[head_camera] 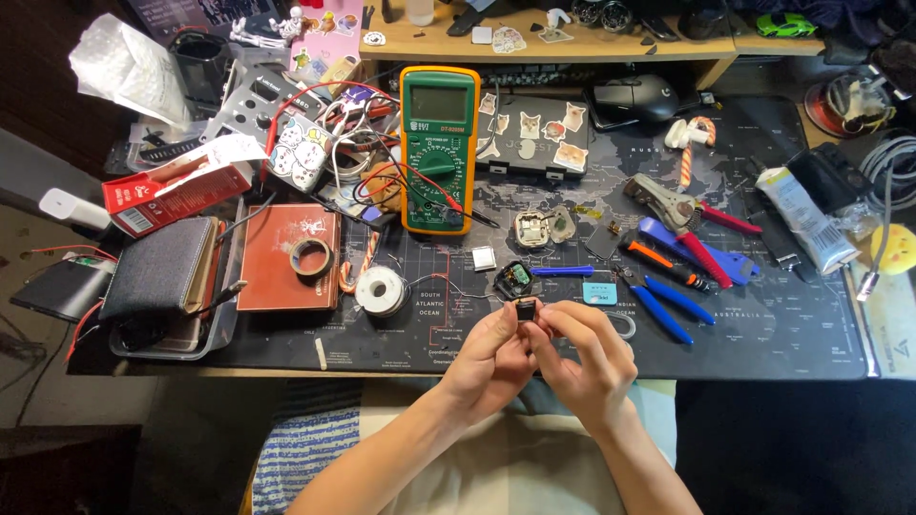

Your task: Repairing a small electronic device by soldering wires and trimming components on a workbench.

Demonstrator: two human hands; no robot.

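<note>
I'm seeing my fingers [534,329] covering most of the small black part [525,308], too small to identify. Far right of the multimeter [438,148], the yellow object [897,250] is being cut by the edge.

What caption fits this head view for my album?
Both hands, left hand and right hand, pinch a small black part above a cluttered desk mat.

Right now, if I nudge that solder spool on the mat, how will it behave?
The solder spool lies flat on its flange, so it probably slides rather than rolls. It likely feels heavy for its size, being wound with wire. A loose wire end trails toward the round black part, so it may drag or snag.
</note>
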